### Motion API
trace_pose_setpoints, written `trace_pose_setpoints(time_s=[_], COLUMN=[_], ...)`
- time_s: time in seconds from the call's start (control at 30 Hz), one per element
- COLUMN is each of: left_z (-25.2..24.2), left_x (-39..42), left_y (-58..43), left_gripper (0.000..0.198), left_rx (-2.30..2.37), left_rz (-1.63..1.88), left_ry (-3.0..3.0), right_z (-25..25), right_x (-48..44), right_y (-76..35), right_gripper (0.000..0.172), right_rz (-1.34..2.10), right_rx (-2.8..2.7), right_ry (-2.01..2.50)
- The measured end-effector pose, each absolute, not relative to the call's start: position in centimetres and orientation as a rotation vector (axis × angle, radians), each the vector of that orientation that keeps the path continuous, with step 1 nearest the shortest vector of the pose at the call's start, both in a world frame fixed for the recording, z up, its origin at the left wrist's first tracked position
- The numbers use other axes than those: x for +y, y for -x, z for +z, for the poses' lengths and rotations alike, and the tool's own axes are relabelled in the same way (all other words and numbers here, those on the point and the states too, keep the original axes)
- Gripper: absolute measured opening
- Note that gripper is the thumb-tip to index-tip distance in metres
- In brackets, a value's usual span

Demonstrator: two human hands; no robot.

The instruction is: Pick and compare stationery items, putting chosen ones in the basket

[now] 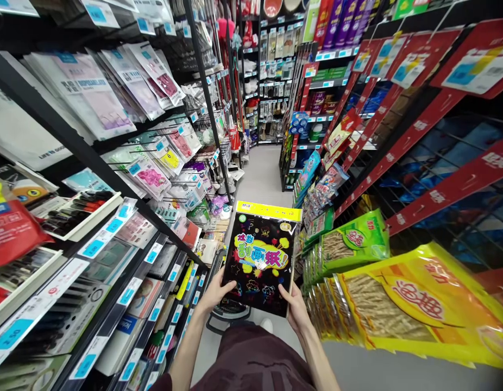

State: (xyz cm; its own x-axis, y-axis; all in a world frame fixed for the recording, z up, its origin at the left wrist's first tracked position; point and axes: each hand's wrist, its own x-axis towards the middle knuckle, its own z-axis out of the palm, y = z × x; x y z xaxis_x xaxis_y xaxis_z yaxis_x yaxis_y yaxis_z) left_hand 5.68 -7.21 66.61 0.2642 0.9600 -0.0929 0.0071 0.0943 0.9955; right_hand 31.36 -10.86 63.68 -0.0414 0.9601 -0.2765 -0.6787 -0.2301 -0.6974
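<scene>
A black scratch-art paper pack (262,250) with a yellow header strip and colourful printed lettering is held out in front of me, slightly tilted. My left hand (219,290) grips its lower left edge, the thumb lying on the front. On the lower right edge, my right hand (294,304) is closed the same way, thumb in front. The other fingers of both hands are hidden behind the pack. Partly covered by the pack and my left arm, a dark basket or cart (229,312) stands on the floor.
Shelves on the left hold bagged goods (92,92), pens (80,212) and notebooks (127,331). Yellow snack bags (418,309) and green snack bags (355,239) jut from the right rack into the aisle. The grey floor (263,168) runs ahead toward a far shelf.
</scene>
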Motion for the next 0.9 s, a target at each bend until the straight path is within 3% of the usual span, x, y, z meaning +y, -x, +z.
trace_pose_setpoints(time_s=[0.27,0.47,0.9], left_z=[65.8,66.0,66.5], left_x=[-8.2,-7.5,-7.6], left_y=[-7.3,-6.2,-6.1], left_gripper=[0.051,0.062,0.060], left_rx=[1.100,1.140,1.225], left_rz=[1.161,1.338,1.403], left_ry=[-1.134,-1.098,-1.150], right_z=[63.4,62.1,62.6], right_x=[-10.2,-10.7,-11.0], right_y=[-31.9,-31.9,-32.5], right_gripper=[0.053,0.051,0.037], right_rz=[1.549,1.506,1.323], right_rx=[-0.522,-0.522,-0.463], right_ry=[0.919,0.975,1.037])
